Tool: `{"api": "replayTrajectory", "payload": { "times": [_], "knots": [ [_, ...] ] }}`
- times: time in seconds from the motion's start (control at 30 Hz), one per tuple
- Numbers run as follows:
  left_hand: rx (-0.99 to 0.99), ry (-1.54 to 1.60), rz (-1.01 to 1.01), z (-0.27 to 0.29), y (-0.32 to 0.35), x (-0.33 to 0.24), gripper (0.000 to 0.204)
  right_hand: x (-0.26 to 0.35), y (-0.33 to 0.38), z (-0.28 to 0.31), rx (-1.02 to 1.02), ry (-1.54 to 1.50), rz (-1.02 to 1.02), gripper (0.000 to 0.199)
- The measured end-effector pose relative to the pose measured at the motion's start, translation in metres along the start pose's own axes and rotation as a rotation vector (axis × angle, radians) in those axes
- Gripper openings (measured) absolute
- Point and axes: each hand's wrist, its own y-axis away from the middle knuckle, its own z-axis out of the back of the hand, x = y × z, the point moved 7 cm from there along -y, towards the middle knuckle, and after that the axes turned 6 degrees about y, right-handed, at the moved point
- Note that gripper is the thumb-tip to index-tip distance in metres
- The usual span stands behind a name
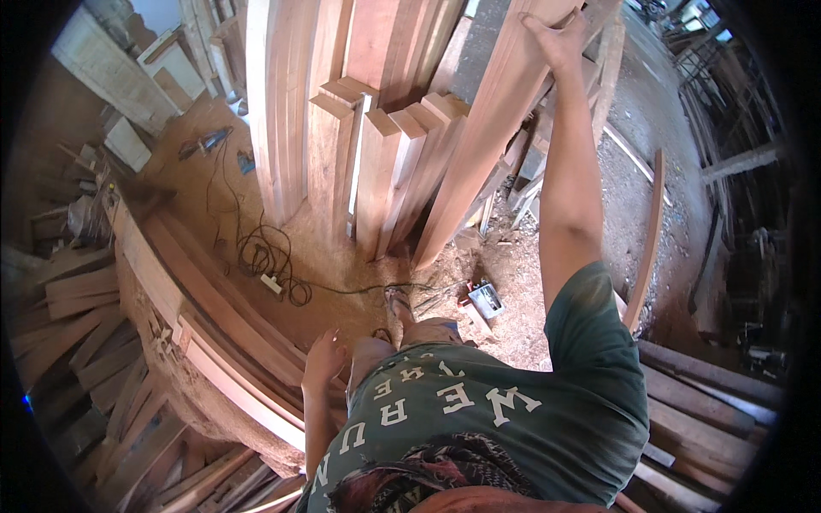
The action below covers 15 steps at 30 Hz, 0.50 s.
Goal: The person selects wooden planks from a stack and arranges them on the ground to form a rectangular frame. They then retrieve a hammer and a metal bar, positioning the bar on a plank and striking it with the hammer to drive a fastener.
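The leaning plank (479, 154) at one o'clock stands on sawdust, my right hand (556, 38) closed on its top edge, my left hand (323, 359) hanging empty at seven; I judge its foot could skid toward the orange tool (483, 299).

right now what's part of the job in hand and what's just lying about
In hand:
right hand gripping the tall leaning plank
left hand hanging free, holding nothing
upright planks stacked beside it

Lying about:
black cable and white power strip on the sawdust floor
small box
power tool
curved board
scrap pile
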Motion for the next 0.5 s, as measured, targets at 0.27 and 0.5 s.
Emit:
{"api": "replayTrajectory", "payload": {
  "times": [0.27, 0.5],
  "knots": [
    [0.061, 0.03, -0.118, -0.002, -0.026, 0.003, 0.049, 0.099, 0.091, 0.11, 0.019, -0.047, -0.091, 0.119],
    [0.245, -0.098, -0.203, -0.025, -0.033, 0.02, 0.053, 0.126, 0.147, 0.226, -0.041, -0.244, -0.184, 0.106]
  ]
}}
